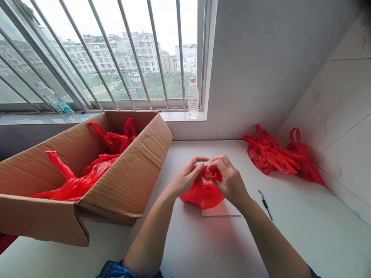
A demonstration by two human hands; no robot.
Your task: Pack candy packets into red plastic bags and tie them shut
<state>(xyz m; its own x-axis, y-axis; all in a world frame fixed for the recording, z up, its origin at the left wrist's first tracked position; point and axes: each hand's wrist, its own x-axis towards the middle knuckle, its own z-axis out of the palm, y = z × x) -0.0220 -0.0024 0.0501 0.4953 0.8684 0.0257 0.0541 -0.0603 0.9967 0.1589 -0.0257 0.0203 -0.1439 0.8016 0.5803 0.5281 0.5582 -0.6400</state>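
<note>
A red plastic bag [201,195] lies on the white table [304,235] in the middle, partly over a white flat card [222,211]. My left hand [187,177] and my right hand [228,178] meet above it, both with fingers pinched on the bag's handles. The handle loops are bunched between my fingertips.
An open cardboard box [130,173] at the left holds several red bags [87,177]. A pile of red bags [278,154] lies at the back right by the wall. A black pen [265,204] lies right of my hands. Two water bottles [193,98] stand on the windowsill.
</note>
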